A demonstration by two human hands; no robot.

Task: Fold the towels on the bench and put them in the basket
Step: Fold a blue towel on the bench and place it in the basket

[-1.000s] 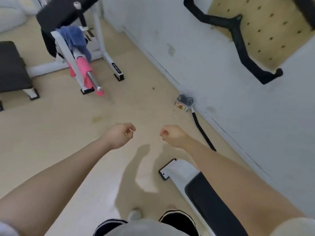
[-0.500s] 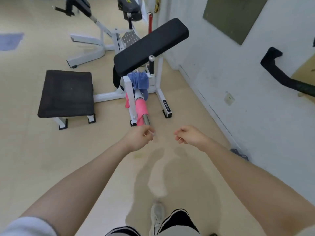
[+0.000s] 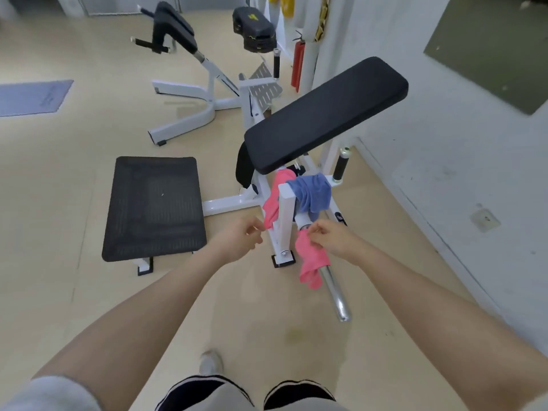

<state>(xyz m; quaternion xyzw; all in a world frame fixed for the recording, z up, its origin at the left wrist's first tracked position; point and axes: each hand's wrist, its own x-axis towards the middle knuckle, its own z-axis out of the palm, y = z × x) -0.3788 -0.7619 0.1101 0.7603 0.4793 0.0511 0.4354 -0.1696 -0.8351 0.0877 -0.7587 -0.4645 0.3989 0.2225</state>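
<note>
A pink towel (image 3: pixel 310 261) hangs over the white frame (image 3: pixel 286 215) and chrome bar (image 3: pixel 338 295) of the bench, below its black pad (image 3: pixel 326 114). A second pink fold (image 3: pixel 273 203) of it hangs left of the post. A blue towel (image 3: pixel 312 194) is draped over the crossbar just above. My right hand (image 3: pixel 330 240) pinches the pink towel's upper edge by the bar. My left hand (image 3: pixel 237 241) has curled fingers at the lower corner of the left fold; whether it holds the cloth is unclear. No basket is in view.
A black mesh-topped platform (image 3: pixel 154 206) stands on the floor to the left. Another white exercise machine (image 3: pixel 189 114) is behind it, and a blue mat (image 3: pixel 32 96) lies far left. The white wall (image 3: pixel 444 173) runs along the right. My feet are at the bottom edge.
I have walked up to the bench, which now fills the middle of the view. Both hands, held as empty fists before, have reached the pink towel.
</note>
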